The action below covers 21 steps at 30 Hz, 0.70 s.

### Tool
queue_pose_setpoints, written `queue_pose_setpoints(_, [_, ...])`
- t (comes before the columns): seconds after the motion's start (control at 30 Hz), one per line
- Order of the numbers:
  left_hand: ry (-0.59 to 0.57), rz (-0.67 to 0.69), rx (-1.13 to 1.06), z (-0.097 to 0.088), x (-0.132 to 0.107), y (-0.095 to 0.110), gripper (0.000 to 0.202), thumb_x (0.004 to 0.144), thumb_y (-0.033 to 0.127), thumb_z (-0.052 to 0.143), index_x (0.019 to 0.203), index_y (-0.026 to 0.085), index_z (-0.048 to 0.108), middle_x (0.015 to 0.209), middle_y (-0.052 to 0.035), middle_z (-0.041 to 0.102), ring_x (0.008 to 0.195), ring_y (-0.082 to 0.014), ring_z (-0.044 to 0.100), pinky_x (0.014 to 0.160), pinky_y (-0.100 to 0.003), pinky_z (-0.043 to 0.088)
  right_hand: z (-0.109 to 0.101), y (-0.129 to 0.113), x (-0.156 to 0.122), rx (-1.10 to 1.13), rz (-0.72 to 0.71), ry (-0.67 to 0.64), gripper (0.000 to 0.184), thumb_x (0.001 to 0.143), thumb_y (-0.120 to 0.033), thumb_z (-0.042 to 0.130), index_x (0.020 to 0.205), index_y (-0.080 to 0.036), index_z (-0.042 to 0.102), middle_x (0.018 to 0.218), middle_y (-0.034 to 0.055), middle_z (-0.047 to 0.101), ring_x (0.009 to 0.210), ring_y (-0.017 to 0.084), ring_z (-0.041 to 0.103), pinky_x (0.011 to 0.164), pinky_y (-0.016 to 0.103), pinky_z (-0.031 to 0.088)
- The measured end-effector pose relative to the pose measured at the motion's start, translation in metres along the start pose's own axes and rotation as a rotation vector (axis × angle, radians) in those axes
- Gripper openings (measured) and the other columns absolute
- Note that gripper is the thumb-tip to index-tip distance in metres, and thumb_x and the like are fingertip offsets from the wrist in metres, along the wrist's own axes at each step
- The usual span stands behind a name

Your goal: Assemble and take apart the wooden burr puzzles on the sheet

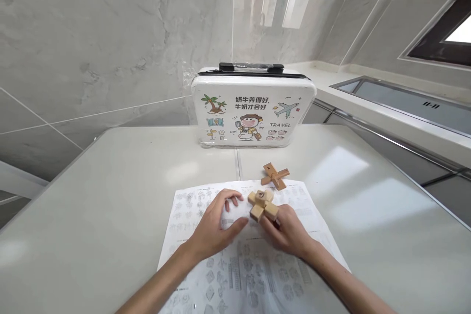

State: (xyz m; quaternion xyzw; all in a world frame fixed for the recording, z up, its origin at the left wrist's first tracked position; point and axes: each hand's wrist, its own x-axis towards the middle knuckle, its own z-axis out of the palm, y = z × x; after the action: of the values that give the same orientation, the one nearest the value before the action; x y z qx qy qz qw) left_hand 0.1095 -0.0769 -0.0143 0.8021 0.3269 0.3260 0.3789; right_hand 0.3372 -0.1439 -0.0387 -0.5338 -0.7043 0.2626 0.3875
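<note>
A light wooden burr puzzle (262, 204), made of several interlocked blocks with a dark mark on top, is gripped by my right hand (289, 233) from its lower right. To its left, my left hand (217, 221) is held with curved fingers and thumb apart, touching nothing that I can see. Both hands are over a printed instruction sheet (235, 265) with small puzzle drawings. Just behind them lies a darker, flat cross-shaped wooden puzzle (275, 176) marked with a 2, near the sheet's far edge.
A white cartoon-printed case (253, 108) with a black handle, partly in clear plastic wrap, stands upright at the back of the white table (110, 196). Behind it rises a grey tiled wall (147, 34). A counter with a glass-topped panel (408, 100) runs along the right.
</note>
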Motion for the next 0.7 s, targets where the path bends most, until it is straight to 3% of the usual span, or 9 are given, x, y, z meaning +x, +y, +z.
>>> queue_pose_setpoints(0.1, [-0.115, -0.053, -0.181, -0.004, 0.001, 0.004, 0.077, 0.084, 0.053, 0.086, 0.149, 0.029, 0.053, 0.146, -0.0135, 0.063, 0.119, -0.0284, 0.064, 0.103, -0.044, 0.055, 0.001, -0.003, -0.002, 0.016, -0.093, -0.176, 0.031, 0.106, -0.030, 0.048, 0.077, -0.023, 0.051, 0.060, -0.0038, 0.049, 0.051, 0.013, 0.041, 0.055, 0.028, 0.030])
queue_pose_setpoints(0.2, [-0.263, -0.080, -0.308, -0.006, 0.003, 0.007, 0.079, 0.078, 0.045, 0.093, 0.149, 0.032, 0.060, 0.153, -0.0134, 0.060, 0.136, -0.0338, 0.059, 0.115, -0.052, 0.049, 0.002, -0.008, -0.003, 0.098, -0.104, -0.289, 0.025, 0.105, -0.029, 0.050, 0.083, -0.022, 0.057, 0.064, -0.0038, 0.051, 0.053, 0.013, 0.042, 0.056, 0.027, 0.032])
queue_pose_setpoints(0.27, [-0.310, -0.086, -0.370, -0.006, 0.004, 0.008, 0.075, 0.073, 0.040, 0.097, 0.142, 0.033, 0.067, 0.149, -0.0124, 0.063, 0.138, -0.0350, 0.058, 0.118, -0.054, 0.046, 0.002, -0.013, -0.002, 0.148, -0.080, -0.321, 0.023, 0.103, -0.029, 0.053, 0.083, -0.022, 0.059, 0.064, -0.0037, 0.050, 0.055, 0.013, 0.041, 0.056, 0.027, 0.032])
queue_pose_setpoints(0.4, [-0.279, -0.125, -0.422, -0.006, 0.004, 0.006, 0.072, 0.065, 0.036, 0.100, 0.132, 0.031, 0.073, 0.137, -0.0105, 0.070, 0.128, -0.0333, 0.065, 0.110, -0.049, 0.052, -0.003, -0.024, 0.003, 0.285, 0.018, -0.345, 0.024, 0.101, -0.032, 0.058, 0.080, -0.021, 0.061, 0.067, -0.0026, 0.050, 0.059, 0.013, 0.041, 0.055, 0.026, 0.033])
queue_pose_setpoints(0.53, [-0.253, -0.159, -0.454, -0.005, 0.004, 0.004, 0.072, 0.064, 0.033, 0.100, 0.131, 0.029, 0.073, 0.134, -0.0103, 0.071, 0.124, -0.0323, 0.066, 0.107, -0.046, 0.053, -0.009, -0.028, 0.008, 0.501, 0.127, -0.391, 0.025, 0.103, -0.032, 0.057, 0.082, -0.020, 0.064, 0.075, -0.0001, 0.061, 0.062, 0.014, 0.053, 0.058, 0.027, 0.041])
queue_pose_setpoints(0.7, [-0.250, -0.130, -0.426, -0.005, 0.004, 0.003, 0.076, 0.062, 0.035, 0.102, 0.132, 0.029, 0.072, 0.134, -0.0096, 0.070, 0.124, -0.0318, 0.065, 0.108, -0.046, 0.052, -0.004, -0.017, 0.006, 0.509, 0.168, -0.282, 0.010, 0.098, -0.030, 0.068, 0.101, -0.022, 0.072, 0.081, -0.0003, 0.068, 0.064, 0.015, 0.056, 0.058, 0.026, 0.043])
